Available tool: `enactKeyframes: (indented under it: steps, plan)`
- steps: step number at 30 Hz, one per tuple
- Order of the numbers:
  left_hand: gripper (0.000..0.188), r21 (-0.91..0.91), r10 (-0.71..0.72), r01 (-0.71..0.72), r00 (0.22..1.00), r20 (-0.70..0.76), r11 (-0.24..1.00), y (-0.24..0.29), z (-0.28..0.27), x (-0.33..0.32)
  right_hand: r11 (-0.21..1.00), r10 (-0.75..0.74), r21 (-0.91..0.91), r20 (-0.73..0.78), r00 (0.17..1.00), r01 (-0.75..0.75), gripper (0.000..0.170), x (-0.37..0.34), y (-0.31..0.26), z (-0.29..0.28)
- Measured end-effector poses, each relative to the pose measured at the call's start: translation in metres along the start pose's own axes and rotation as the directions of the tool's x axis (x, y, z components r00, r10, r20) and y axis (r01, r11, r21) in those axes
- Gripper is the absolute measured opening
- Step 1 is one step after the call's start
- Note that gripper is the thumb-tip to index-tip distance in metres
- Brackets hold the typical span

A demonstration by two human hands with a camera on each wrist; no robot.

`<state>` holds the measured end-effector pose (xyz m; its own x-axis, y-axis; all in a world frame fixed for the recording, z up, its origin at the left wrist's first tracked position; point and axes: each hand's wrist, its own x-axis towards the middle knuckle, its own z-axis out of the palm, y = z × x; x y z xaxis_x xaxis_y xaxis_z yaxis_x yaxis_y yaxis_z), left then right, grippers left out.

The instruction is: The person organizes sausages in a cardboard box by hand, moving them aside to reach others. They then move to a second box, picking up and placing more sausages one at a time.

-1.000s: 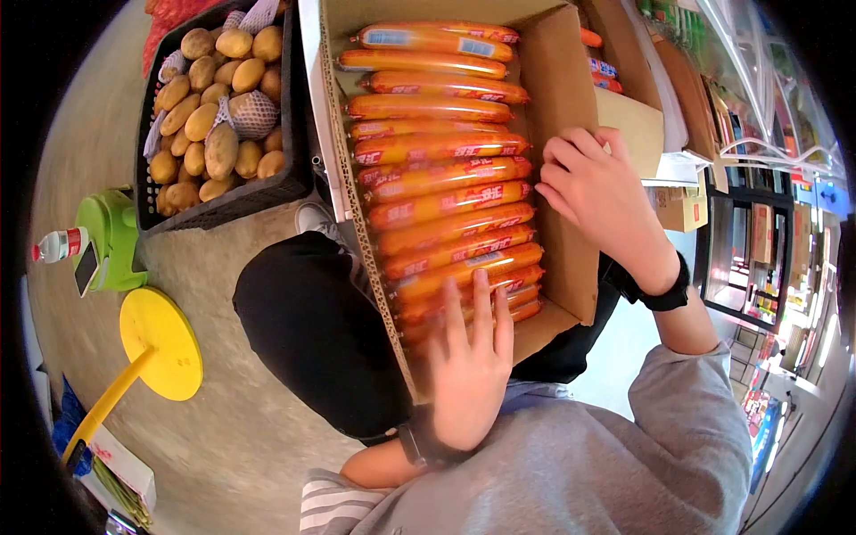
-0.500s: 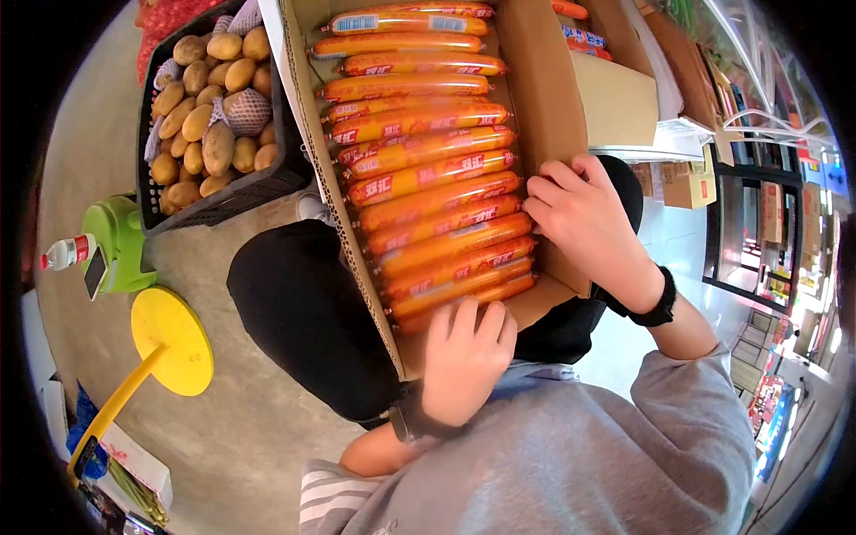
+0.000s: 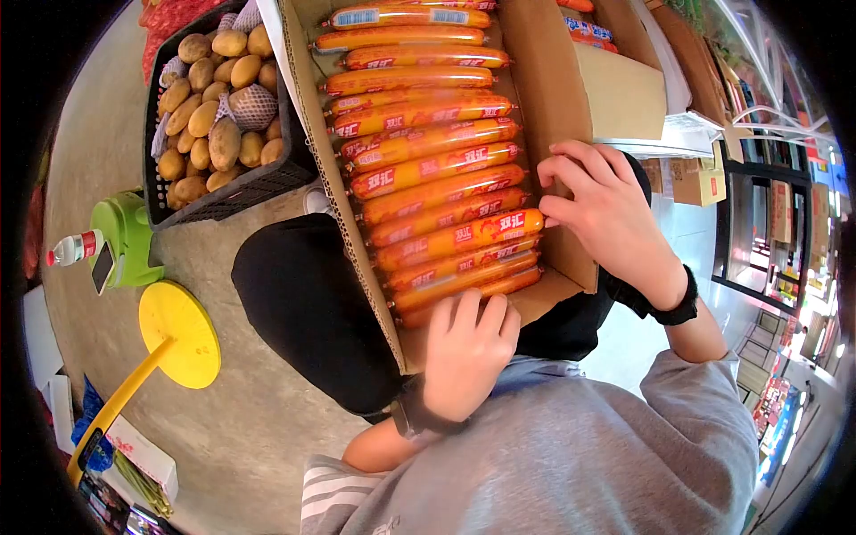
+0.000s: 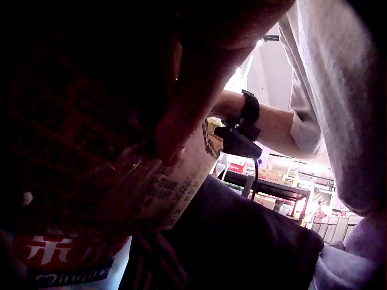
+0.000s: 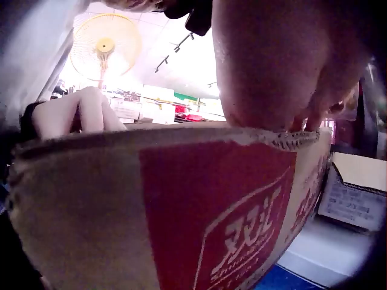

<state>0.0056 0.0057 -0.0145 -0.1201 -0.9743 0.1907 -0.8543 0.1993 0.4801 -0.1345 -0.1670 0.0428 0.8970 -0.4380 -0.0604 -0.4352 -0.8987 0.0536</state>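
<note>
Orange-wrapped sausages [image 3: 437,169] lie side by side in a cardboard box [image 3: 557,116], several with red and white labels facing up. Bent over the box's near end is my left hand [image 3: 468,357], its fingertips beside the last sausages. My right hand [image 3: 615,218] reaches over the right wall with bent fingers, the tips at the right end of one sausage [image 3: 459,239]; whether they pinch it is unclear. In the right wrist view, the box's outer side [image 5: 84,205] bears a red logo, and my left hand [image 5: 81,115] shows beyond its rim. The left wrist view is mostly dark.
A black crate [image 3: 223,201] of potatoes [image 3: 203,118] stands at upper left. Below it are a green stool [image 3: 134,236] with a bottle [image 3: 76,248] and a phone [image 3: 102,267], and a yellow disc [image 3: 183,334]. Another open box [image 3: 624,102] adjoins at right.
My left hand has drawn back from over the sausages to the near end. My right hand has moved down along the right wall. One sausage near it now shows its red label upward.
</note>
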Motion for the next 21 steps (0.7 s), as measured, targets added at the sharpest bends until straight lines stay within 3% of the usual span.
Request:
enactKeyframes:
  steps: [11, 13, 17, 19, 21]
  plan:
    - [0.024, 0.019, 0.016, -0.015, 1.000, -0.021, 1.000, 0.000, 0.000, 0.000, 0.991, -0.009, -0.131, 0.073, 0.997, 0.019, 0.008, 0.007, -0.003, 0.008]
    - [0.023, 0.018, 0.022, -0.022, 1.000, -0.019, 1.000, 0.000, 0.000, -0.002, 1.000, -0.001, 0.007, -0.059, 0.998, 0.001, 0.008, 0.006, -0.001, 0.006]
    - [0.021, 0.001, 0.098, -0.098, 0.990, -0.104, 0.995, -0.001, 0.001, -0.002, 0.997, -0.042, 0.066, -0.062, 0.997, 0.046, 0.010, -0.004, -0.009, -0.011]
    - [0.020, -0.005, 0.123, -0.125, 0.984, -0.132, 0.992, -0.001, 0.001, -0.003, 0.996, -0.042, 0.082, 0.121, 0.992, 0.032, 0.009, -0.013, -0.016, -0.008]
    - [0.020, -0.019, 0.138, -0.142, 0.980, -0.143, 0.990, -0.001, 0.001, -0.004, 0.999, -0.027, 0.032, 0.111, 0.993, 0.023, 0.006, -0.016, -0.023, 0.003]
